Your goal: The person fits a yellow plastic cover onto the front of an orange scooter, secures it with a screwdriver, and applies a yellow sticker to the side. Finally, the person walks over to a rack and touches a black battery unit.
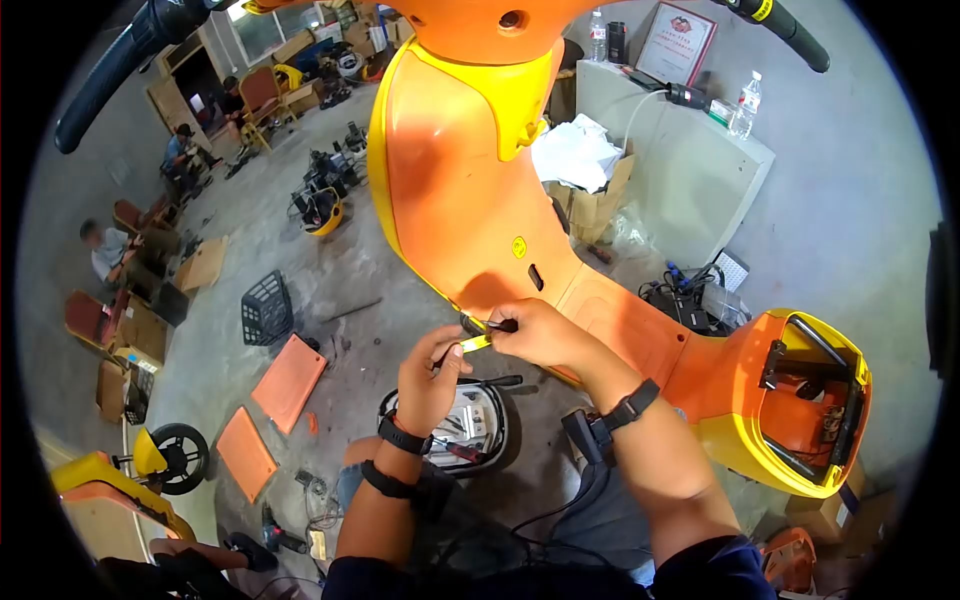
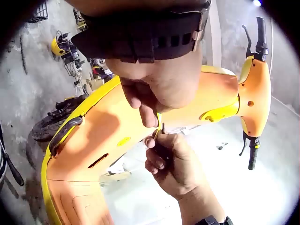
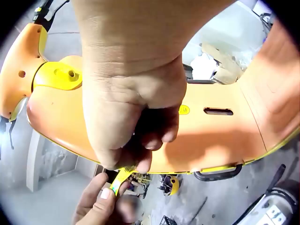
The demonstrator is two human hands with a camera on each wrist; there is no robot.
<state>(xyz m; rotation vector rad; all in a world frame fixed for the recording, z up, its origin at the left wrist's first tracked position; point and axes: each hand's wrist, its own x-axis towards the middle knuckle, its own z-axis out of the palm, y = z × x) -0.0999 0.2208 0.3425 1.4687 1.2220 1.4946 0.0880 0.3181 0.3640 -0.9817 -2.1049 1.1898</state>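
Both hands meet in front of the orange and yellow scooter body (image 1: 480, 190). A small yellow strip (image 1: 474, 343) is pinched between the thumb and fingers of my left hand (image 1: 430, 375); the right wrist view shows this strip (image 3: 121, 180) running up to the fingertips of my right hand (image 3: 136, 108). My right hand (image 1: 535, 332) curls round a dark, thin item (image 1: 505, 326), whose far part is hidden in the palm. In the left wrist view my right hand (image 2: 176, 164) is just below the fingers of my left hand (image 2: 152, 93).
Below the hands sits a tool case (image 1: 470, 430) with a screwdriver. Two orange panels (image 1: 290, 382) and a black crate (image 1: 266, 308) lie on the floor to the left. Seated people are at the far left. A grey cabinet (image 1: 660, 150) with bottles stands behind the scooter.
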